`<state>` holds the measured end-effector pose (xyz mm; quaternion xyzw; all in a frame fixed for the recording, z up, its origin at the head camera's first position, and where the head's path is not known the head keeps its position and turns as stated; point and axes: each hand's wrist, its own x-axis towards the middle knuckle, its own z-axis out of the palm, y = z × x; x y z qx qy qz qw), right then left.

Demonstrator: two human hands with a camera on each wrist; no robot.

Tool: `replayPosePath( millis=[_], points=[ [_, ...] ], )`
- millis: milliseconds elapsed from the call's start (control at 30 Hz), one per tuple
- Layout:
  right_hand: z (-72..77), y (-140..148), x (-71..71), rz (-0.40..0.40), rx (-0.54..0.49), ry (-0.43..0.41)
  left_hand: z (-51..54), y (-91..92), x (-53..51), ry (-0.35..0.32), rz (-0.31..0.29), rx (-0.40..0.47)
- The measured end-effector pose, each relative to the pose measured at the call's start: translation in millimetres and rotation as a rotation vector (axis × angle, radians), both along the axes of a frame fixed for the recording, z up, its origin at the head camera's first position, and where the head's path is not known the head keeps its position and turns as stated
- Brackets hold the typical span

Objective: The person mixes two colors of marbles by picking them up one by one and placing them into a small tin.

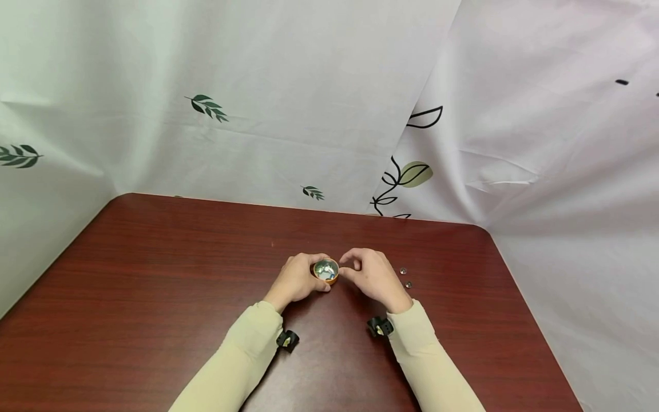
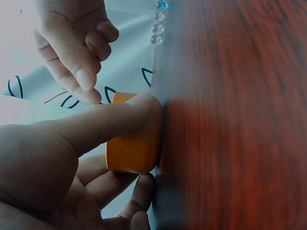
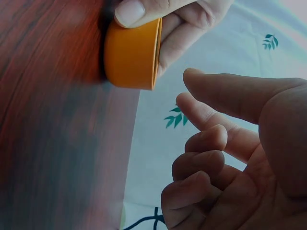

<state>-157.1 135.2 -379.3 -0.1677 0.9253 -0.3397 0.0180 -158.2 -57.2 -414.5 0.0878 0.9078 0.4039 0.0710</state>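
Observation:
My left hand [image 1: 297, 278] grips a small round orange cup [image 2: 134, 136] standing on the table, with the thumb on one side and fingers on the other. Shiny clear pieces [image 1: 326, 271] show inside the cup in the head view. Just to its right is my right hand [image 1: 374, 277]. Thumb and index finger point toward the rim with a small gap between their tips, and nothing shows in it; the other fingers [image 3: 192, 165] are bent. Clear glass marbles [image 2: 157, 28] lie on the table beyond the right hand, one of them bluish.
The dark red wooden table [image 1: 170, 297] has rounded far corners. White cloth [image 1: 288, 114] with leaf prints hangs behind it and at both sides. A small black device [image 1: 287, 341] is strapped at the left wrist, another [image 1: 380, 326] at the right.

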Motion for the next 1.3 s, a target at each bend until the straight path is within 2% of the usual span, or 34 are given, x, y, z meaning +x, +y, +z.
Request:
replayPosePath(
  millis=[500,1300],
  points=[
    [0.4,11.3,3.1,-0.020,0.023,0.038,1.1,1.2,0.2,-0.012,0.020,-0.021],
    [0.3,34.6,8.9,-0.057,0.019,0.028,2.2,0.8,1.1,-0.024,0.024,-0.017]
  ],
)
